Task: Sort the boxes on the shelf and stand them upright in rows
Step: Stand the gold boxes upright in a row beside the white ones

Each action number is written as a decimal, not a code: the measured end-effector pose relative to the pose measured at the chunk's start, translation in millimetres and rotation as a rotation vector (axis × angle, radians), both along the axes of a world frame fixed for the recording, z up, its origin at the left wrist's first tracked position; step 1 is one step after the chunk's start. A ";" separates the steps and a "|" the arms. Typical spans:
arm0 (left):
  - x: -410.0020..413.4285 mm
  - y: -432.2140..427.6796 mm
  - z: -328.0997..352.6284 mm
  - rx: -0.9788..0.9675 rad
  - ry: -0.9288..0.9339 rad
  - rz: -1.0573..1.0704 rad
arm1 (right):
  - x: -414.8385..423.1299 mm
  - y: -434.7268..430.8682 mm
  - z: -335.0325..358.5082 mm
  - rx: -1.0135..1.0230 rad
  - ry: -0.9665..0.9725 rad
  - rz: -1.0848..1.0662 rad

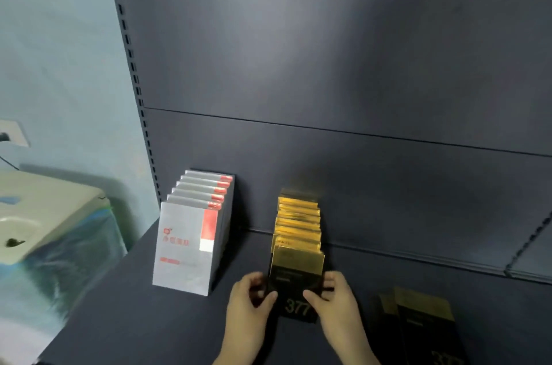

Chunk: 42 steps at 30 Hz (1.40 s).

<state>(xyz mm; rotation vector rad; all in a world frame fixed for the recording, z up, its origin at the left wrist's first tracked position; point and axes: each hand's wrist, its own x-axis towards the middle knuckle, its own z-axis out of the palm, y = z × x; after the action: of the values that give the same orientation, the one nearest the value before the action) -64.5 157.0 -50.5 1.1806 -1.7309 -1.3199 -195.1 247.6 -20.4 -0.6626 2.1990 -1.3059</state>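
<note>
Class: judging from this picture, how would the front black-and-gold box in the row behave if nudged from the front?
The front black-and-gold box stands tall and thin on a narrow base, so it probably tips easily. The gold row behind would likely stop it falling backward. Its glossy face may be slippery; both hands steady its sides.

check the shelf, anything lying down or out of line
Yes. Two black-and-gold boxes lie flat at the front right, outside the upright gold row. The silver-and-red row stands tidy. Both hands hold the gold row's front box.
</note>
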 end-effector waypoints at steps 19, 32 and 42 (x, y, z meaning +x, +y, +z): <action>-46.1 82.8 36.8 -0.251 0.171 -0.459 | -59.9 87.4 60.1 -0.015 0.177 -0.195; -122.1 122.7 12.4 0.235 -0.081 -0.620 | -85.9 165.4 24.3 0.225 -0.016 -0.156; -117.4 117.3 17.0 0.578 0.137 -0.473 | -80.1 142.3 38.5 0.013 -0.082 -0.304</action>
<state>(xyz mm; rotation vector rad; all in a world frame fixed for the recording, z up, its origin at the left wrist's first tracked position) -182.0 274.3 -33.5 0.9566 -1.6331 -2.2414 -275.2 389.9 18.2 -0.2693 2.3025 -1.4347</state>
